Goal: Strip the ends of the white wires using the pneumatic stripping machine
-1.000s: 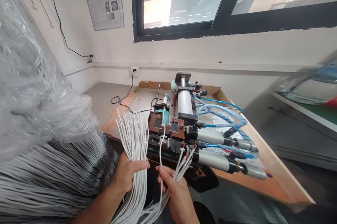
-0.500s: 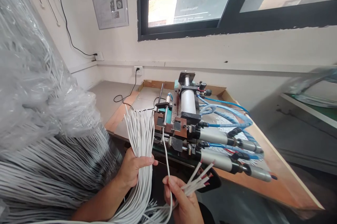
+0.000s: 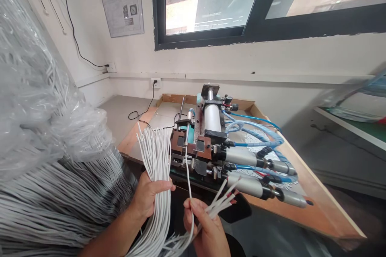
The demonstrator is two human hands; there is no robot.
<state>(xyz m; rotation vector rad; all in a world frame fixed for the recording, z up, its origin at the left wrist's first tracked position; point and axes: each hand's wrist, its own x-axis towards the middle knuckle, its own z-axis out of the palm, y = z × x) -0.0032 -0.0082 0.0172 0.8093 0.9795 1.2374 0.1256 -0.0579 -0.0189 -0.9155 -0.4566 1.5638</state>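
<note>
My left hand [image 3: 150, 194] is wrapped round a thick bundle of white cables [image 3: 155, 156], their cut ends fanned upward. Between thumb and fingers of my right hand [image 3: 205, 225] a single white cable [image 3: 188, 176] is pinched. Its upper end reaches the brown jaw blocks of a pneumatic wire stripping machine [image 3: 212, 118]; whether the tip is inside the jaws I cannot tell. The same right hand also holds several white cables [image 3: 221, 201] whose stripped ends, with reddish cores, point up and right.
The machine stands on a wooden-edged bench [image 3: 325, 212] with blue air hoses [image 3: 265, 126] behind its cylinders. At the left hangs plastic wrapping [image 3: 54, 100] over a large heap of grey-white cables [image 3: 60, 204]. A shelf [image 3: 356, 128] juts out on the right.
The view has shifted slightly, so the whole scene sits a little further left. Both hands keep their grips, and the single cable stays up at the machine's jaws.
</note>
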